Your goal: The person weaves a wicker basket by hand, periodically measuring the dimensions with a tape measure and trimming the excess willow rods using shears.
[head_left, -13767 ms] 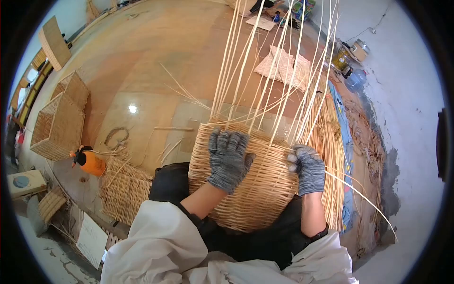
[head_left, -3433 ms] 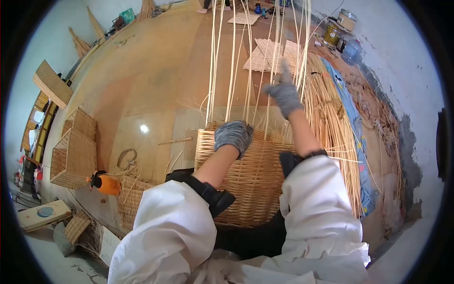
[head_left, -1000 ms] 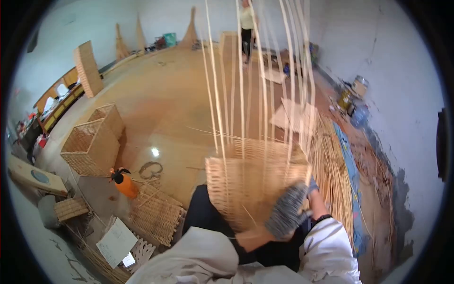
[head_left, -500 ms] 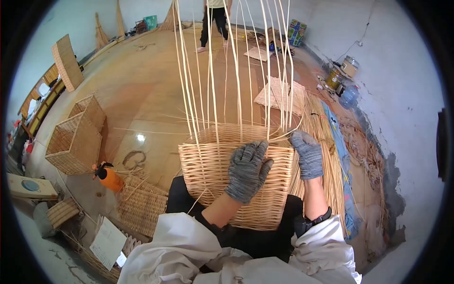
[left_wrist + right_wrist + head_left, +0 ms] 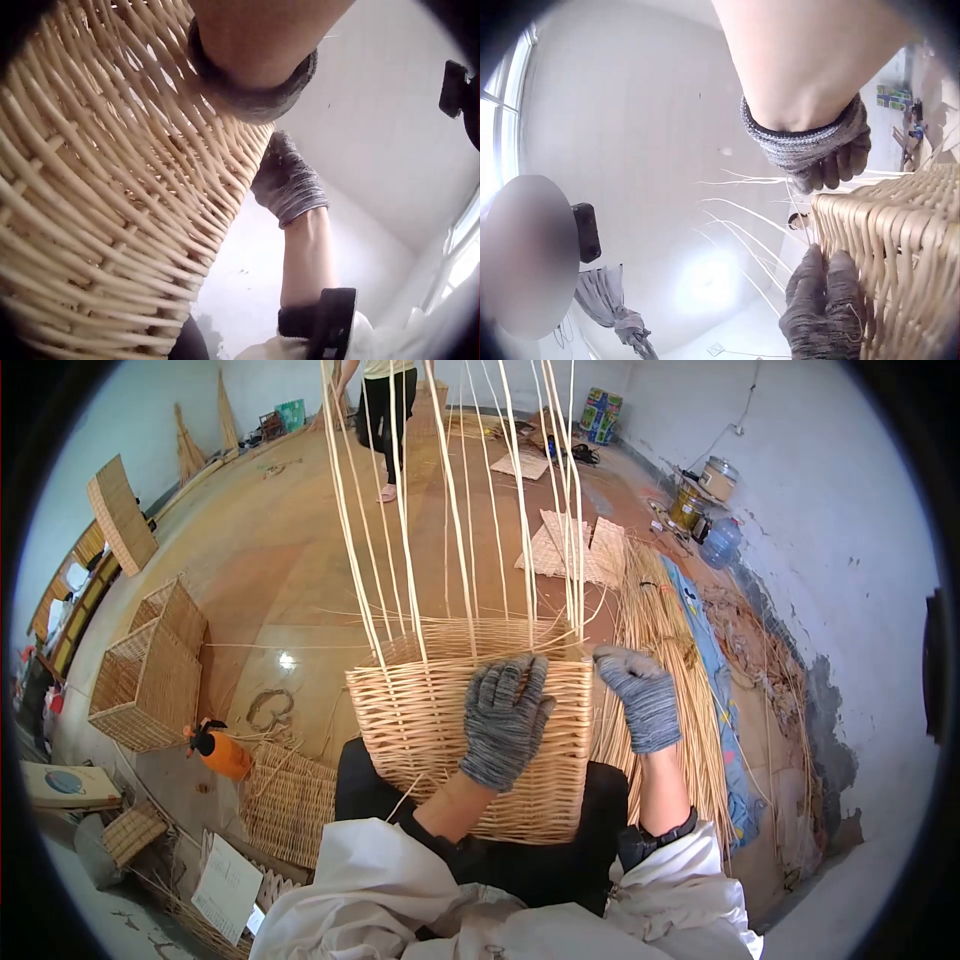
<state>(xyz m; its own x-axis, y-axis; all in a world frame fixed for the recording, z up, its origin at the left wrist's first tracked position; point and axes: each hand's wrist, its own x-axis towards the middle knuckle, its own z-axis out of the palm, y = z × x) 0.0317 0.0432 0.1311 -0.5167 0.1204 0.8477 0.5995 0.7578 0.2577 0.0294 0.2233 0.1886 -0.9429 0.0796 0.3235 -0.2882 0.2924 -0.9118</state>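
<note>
An upright rectangular wicker basket [image 5: 470,760] sits on the person's lap, with tall pale stakes [image 5: 465,550] rising from its rim. The gloved left hand [image 5: 505,720] lies against the near wall, fingers straight and tips at the rim, thumb spread to the right. Just off the right corner, the gloved right hand [image 5: 640,695] has its fingers curled. In the right wrist view, a thin wicker strand [image 5: 801,217] runs from these fingers down to the basket corner by the left hand's fingertips. The left wrist view shows the woven wall [image 5: 120,210] close up, with the right hand [image 5: 289,180] behind its edge.
A bundle of long rods [image 5: 660,630] lies on blue cloth [image 5: 718,660] at the right. At left are an orange spray bottle [image 5: 225,752], a woven panel [image 5: 290,800] and a finished basket [image 5: 150,680]. Another person [image 5: 385,420] stands at the back.
The basket has been turned on the lap. The right hand, earlier up among the stakes, came to the right corner and has drawn slightly away from it. The person behind has moved left.
</note>
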